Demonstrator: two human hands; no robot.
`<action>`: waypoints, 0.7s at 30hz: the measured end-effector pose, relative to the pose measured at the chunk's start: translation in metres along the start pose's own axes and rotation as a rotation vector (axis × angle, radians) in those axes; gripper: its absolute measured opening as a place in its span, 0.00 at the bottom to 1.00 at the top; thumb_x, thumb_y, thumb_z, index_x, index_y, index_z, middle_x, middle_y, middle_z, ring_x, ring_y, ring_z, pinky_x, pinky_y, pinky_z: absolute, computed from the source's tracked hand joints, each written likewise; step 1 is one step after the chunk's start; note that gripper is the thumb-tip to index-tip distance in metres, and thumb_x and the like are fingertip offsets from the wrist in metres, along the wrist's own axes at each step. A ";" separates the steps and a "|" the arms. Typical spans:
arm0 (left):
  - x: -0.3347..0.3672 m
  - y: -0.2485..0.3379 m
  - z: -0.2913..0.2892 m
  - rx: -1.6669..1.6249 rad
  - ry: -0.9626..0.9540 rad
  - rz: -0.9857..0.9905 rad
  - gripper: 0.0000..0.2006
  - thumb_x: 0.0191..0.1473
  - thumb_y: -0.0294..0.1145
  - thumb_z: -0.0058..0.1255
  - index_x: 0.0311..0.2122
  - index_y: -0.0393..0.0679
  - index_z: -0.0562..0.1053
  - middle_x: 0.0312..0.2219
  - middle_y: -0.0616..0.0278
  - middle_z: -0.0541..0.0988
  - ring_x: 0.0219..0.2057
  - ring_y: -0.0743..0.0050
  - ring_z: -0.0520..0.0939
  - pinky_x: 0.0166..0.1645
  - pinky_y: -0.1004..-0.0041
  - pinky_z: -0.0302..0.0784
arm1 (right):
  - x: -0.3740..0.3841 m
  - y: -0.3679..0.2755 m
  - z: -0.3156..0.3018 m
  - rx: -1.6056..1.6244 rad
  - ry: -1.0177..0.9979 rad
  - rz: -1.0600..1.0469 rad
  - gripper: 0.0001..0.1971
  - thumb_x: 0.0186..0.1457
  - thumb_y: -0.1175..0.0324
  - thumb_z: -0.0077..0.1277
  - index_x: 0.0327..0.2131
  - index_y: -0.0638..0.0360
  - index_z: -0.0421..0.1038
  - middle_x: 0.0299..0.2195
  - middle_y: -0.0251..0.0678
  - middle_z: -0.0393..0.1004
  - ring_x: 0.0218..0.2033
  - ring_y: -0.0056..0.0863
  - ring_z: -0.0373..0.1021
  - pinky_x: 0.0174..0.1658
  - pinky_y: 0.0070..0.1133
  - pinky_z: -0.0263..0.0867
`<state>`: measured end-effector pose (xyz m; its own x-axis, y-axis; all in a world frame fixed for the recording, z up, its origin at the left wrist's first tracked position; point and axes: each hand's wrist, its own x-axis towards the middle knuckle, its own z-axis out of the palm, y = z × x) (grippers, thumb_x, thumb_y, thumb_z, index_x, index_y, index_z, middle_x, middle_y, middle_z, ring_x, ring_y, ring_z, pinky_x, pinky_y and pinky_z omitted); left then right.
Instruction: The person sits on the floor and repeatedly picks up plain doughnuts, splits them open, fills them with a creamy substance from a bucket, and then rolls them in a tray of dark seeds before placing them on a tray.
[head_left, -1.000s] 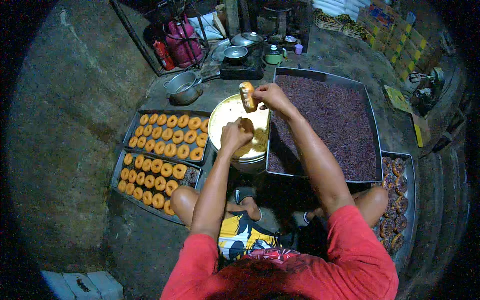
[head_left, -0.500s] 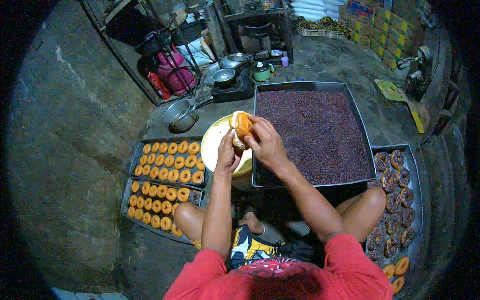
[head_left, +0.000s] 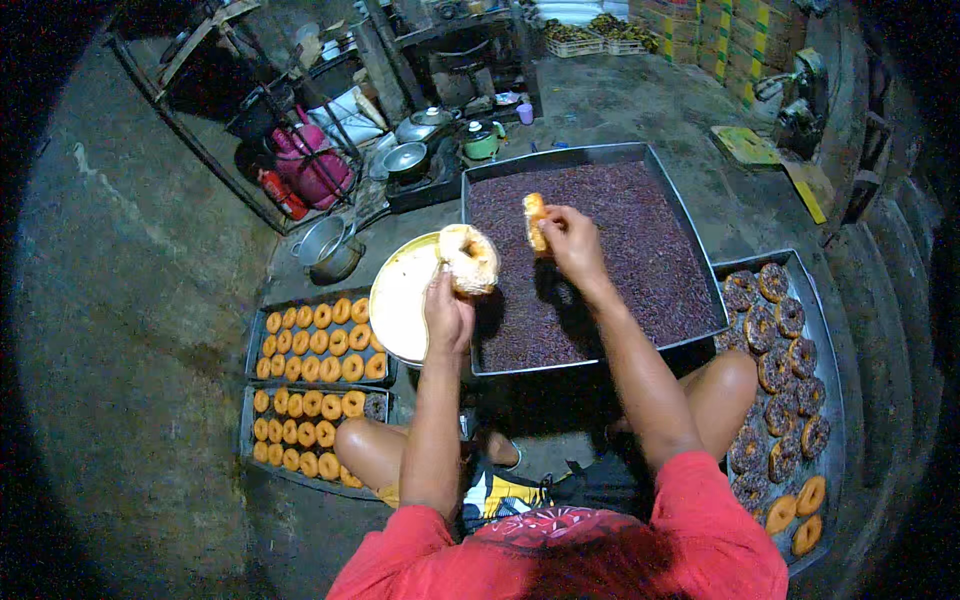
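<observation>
Square tray [head_left: 560, 160] of dark sprinkles [head_left: 620, 260] sits beside a round tub [head_left: 415, 242], both within reach; above these, left hand [head_left: 450, 315], closed to a pinch, holds a white-smeared doughnut [head_left: 474, 276], right hand [head_left: 578, 245] likewise a narrower golden piece [head_left: 535, 220], edges only, presumably sparing the faces.

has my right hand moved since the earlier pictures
Yes, rightward: earlier the right hand was around the left edge of the square tray; now it shows farther in, over the dark sprinkles.
</observation>
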<state>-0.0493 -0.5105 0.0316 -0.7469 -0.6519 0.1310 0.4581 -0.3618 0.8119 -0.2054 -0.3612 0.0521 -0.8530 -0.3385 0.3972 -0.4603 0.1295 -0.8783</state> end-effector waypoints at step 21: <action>0.001 0.047 -0.045 -0.028 -0.107 -0.112 0.17 0.66 0.32 0.37 0.54 0.34 0.66 0.47 0.55 0.75 0.49 0.66 0.76 0.57 0.64 0.71 | -0.047 -0.069 0.091 -0.115 -0.082 -0.503 0.12 0.51 0.69 0.54 0.37 0.68 0.72 0.49 0.52 0.72 0.51 0.47 0.69 0.54 0.33 0.65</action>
<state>-0.0069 -0.5586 0.0440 -0.8405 -0.5321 0.1017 0.3813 -0.4475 0.8089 -0.1111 -0.4387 0.0695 -0.4999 -0.4565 0.7360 -0.8360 0.0321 -0.5478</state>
